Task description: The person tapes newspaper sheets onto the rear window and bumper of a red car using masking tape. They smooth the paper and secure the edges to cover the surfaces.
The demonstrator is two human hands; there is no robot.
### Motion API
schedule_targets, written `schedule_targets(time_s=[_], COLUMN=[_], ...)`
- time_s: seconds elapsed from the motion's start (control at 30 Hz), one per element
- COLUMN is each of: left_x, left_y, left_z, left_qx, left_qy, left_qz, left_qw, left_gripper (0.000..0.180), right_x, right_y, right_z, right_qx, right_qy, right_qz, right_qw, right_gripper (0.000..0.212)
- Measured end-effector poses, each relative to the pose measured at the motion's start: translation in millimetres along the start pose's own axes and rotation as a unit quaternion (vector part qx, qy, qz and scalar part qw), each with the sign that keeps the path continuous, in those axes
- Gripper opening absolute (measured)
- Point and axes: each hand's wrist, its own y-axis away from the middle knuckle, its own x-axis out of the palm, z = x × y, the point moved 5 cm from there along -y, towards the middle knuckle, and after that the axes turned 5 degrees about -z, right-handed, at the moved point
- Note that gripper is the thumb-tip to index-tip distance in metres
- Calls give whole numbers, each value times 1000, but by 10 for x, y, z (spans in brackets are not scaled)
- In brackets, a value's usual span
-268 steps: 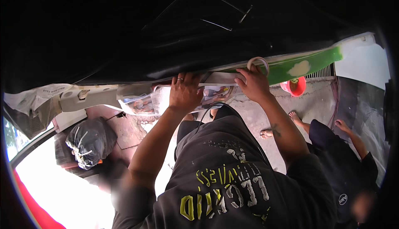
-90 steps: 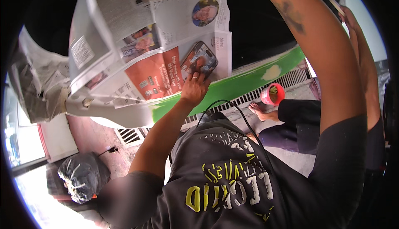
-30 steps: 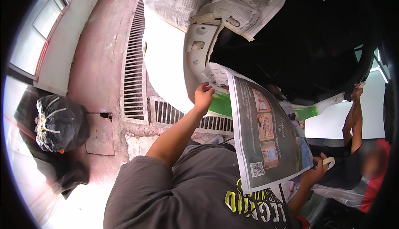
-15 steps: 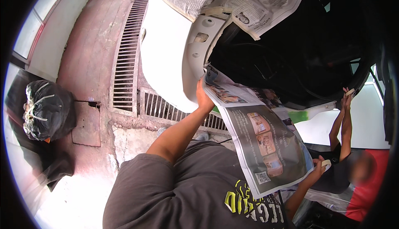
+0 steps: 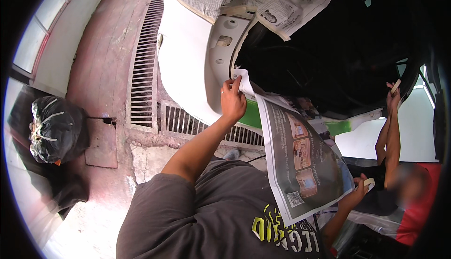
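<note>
A sheet of newspaper [image 5: 300, 165] hangs across the dark opening of a white car body [image 5: 185, 61]. My left hand [image 5: 233, 101] is closed on its upper left corner, fingers pinching the folded-over edge beside the white panel's rim. Below that hand a green patch [image 5: 252, 114] shows on the body. My right hand [image 5: 358, 194] is closed at the sheet's lower right edge, with a roll of pale masking tape [image 5: 369, 184] in its fingers. Part of the right hand's grip is hidden, so how firmly it holds the paper is unclear.
More newspaper [image 5: 282, 5] is taped over the body farther off. At the right another person's hands [image 5: 393, 100] hold a tape roll [image 5: 396, 86] near the opening's rim. A floor drain grate [image 5: 143, 80] runs at the left, past a black garbage bag [image 5: 61, 129].
My left hand has lifted and folded back the newspaper's corner, so more of the green patch shows. The other person's hands have risen slightly. My right hand has barely moved.
</note>
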Motion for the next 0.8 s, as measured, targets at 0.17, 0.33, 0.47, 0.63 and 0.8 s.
schedule_targets(time_s=[0.17, 0.33, 0.47, 0.63, 0.8], left_x=[69, 81, -152, -61, -67], left_y=[-172, -210, -262, -711, -870], left_z=[-61, -107, -104, -316, -467], left_qx=[-17, -9, -3, -16, 13], left_qy=[-66, -70, -13, -39, -140], left_qz=[25, 65, 38, 175, 237], left_qw=[997, 995, 999, 984, 961], left_gripper=[64, 62, 46, 33, 35], right_x=[-54, 128, 684, 1514, 1807], right_y=[32, 145, 223, 282, 410], right_z=[62, 200, 448, 1079, 1222], right_qx=[-194, -248, -326, -417, -436], right_qy=[230, 226, 215, 217, 222], right_qz=[74, 86, 131, 158, 174], right_qw=[951, 938, 911, 868, 855], right_gripper=[12, 13, 13, 14, 15])
